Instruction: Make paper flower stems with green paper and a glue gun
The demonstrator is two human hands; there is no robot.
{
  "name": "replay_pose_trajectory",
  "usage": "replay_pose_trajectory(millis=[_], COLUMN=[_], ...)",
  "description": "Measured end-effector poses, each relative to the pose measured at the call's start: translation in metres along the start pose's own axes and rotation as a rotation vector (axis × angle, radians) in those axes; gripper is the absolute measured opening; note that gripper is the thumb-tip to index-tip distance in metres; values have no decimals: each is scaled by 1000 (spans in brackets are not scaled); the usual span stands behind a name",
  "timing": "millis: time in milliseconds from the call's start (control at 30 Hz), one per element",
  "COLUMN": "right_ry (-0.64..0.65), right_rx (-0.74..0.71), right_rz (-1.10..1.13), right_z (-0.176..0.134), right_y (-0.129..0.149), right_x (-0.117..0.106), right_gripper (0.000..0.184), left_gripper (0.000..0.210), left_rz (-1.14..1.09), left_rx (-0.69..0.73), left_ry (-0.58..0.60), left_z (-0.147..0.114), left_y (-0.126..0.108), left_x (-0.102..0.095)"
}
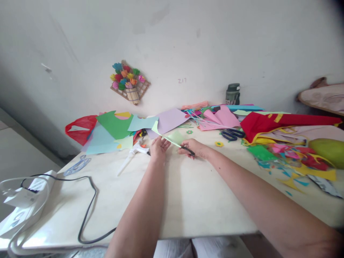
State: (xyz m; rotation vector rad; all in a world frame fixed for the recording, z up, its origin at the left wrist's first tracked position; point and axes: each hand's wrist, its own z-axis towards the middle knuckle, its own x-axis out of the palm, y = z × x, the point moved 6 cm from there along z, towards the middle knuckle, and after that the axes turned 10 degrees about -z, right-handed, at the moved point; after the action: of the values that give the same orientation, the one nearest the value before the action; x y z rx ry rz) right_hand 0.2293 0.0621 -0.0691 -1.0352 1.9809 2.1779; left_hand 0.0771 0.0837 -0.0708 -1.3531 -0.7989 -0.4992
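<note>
My right hand [192, 147] is closed around scissors with black handles [189, 151], and their blades point left along a light green sheet of paper [176, 137]. My left hand [159, 147] grips the paper's left part between thumb and fingers, palm turned partly up. A narrow edge of the paper rises above my left fingers. Just left of that hand lies a white glue gun [136, 149] on the table. Beyond my hands is a small green paper flower [189, 132], and a yellow paper flower [219, 144] lies to the right.
Coloured sheets, among them a green sheet [114, 125] and a purple sheet [172, 120], lie along the wall. Dark-handled scissors [232, 134], red cloth [258, 125] and paper scraps [295, 175] are on the right. A power strip [40, 184] and black cable [94, 193] occupy the left.
</note>
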Motion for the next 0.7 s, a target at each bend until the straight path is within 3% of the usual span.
replay_pose_trajectory(millis=[100,400,700], right_ry=[-66,-222,-217], right_rx=[-32,-38,-22], right_rz=[3,-198,-233], right_z=[2,6,8], right_y=[1,-4,-9], right_x=[-3,-9,-8], right_gripper=[37,33,32], left_gripper=[24,44,44], left_rz=[81,149,108], left_rx=[-11,-6,-19], left_ry=[26,255,243], left_z=[-1,-8,-3], left_y=[-1,5,10], left_x=[3,15,12])
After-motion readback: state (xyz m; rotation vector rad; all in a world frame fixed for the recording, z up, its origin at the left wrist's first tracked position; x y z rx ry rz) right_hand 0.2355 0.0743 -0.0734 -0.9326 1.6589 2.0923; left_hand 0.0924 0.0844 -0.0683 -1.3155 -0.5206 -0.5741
